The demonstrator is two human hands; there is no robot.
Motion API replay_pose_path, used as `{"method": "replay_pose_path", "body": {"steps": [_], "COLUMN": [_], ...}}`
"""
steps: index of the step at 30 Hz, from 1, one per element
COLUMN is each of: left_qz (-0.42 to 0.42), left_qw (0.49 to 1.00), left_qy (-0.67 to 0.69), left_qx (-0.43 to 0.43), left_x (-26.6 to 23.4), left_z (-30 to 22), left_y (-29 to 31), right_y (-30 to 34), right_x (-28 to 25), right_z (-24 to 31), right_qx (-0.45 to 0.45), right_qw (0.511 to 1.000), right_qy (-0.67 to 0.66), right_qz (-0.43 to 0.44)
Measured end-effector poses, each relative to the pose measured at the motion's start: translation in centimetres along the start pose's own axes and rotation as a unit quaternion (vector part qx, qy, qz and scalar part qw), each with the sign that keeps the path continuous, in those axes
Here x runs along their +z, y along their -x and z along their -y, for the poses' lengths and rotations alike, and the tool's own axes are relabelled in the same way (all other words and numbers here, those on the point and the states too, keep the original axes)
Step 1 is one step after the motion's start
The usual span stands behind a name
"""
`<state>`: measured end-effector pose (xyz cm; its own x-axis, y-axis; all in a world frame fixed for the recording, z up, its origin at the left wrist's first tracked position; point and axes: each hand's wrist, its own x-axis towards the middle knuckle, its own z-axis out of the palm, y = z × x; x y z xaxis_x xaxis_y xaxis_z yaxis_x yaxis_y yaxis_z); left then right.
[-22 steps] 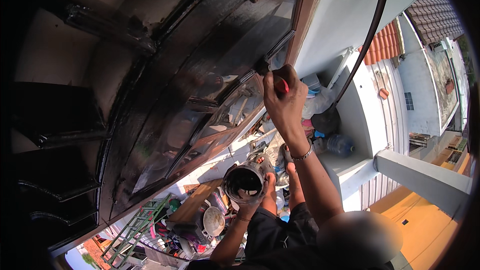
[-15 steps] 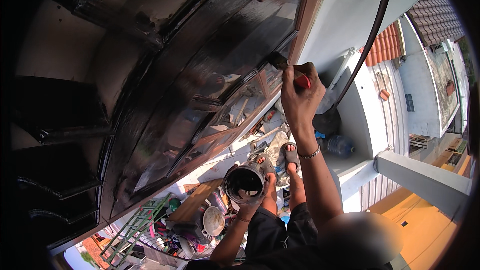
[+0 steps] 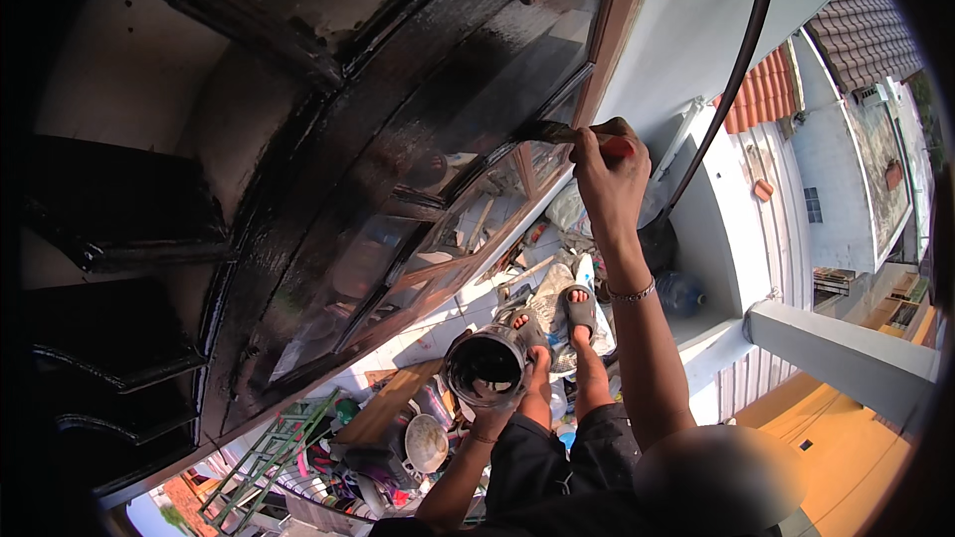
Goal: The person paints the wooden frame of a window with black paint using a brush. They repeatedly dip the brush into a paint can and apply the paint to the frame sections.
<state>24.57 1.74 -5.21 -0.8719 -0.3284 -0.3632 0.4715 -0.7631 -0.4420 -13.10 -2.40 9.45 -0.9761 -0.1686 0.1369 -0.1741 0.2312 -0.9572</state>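
Observation:
My right hand point(image 3: 612, 164) is closed around the red handle of a paintbrush point(image 3: 549, 131). The brush's dark bristles point left and meet the dark wooden frame point(image 3: 477, 154) beside the glass panes. Below and to the left, my left hand point(image 3: 502, 415) grips a paint can point(image 3: 487, 366) by its side, with the fingers partly hidden behind it. The can is smeared dark, and its open mouth faces up with dark, shiny paint inside. Wet-looking black paint covers much of the carved woodwork point(image 3: 328, 154) on the left.
Under me are my sandalled feet point(image 3: 580, 308) on a white tiled floor with sacking. A wooden board point(image 3: 390, 403), a green metal frame point(image 3: 269, 457) and a white bucket point(image 3: 427, 443) stand lower left. A dark pipe point(image 3: 736, 85) and a water bottle point(image 3: 680, 293) are to the right.
My right hand has shifted slightly right, and the brush now lies flatter, its bristles further left along the frame. The can in my left hand stays nearly where it was.

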Motion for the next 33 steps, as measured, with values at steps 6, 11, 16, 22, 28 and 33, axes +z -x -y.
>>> {"method": "replay_pose_path", "body": {"steps": [6,11,16,22,28,33], "left_qz": [-0.038,-0.075,-0.105,-0.141,-0.157,-0.165], "left_qw": [0.992,0.974,0.933,0.84,0.757,0.718], "left_qy": [-0.11,-0.208,-0.339,-0.516,-0.621,-0.661], "left_qx": [0.039,0.049,0.06,0.093,0.128,0.14], "left_x": [0.0,-0.8,-1.2,-1.2,-0.8,-0.9], "left_z": [-0.5,-0.3,-0.4,-0.9,-1.9,-2.0], "left_y": [0.4,0.6,0.7,0.7,0.7,0.4], "right_y": [1.0,4.4,3.3,-0.5,0.9,5.4], "right_x": [0.4,1.9,0.9,0.9,1.2,1.4], "right_z": [1.2,1.6,1.4,0.2,0.7,1.2], "right_qx": [0.006,-0.046,0.018,0.005,-0.021,-0.009], "right_qw": [0.998,0.998,0.999,0.998,0.997,0.997], "right_qy": [-0.009,-0.003,-0.005,0.0,-0.006,-0.036], "right_qz": [-0.058,0.048,0.045,-0.066,-0.071,0.061]}}
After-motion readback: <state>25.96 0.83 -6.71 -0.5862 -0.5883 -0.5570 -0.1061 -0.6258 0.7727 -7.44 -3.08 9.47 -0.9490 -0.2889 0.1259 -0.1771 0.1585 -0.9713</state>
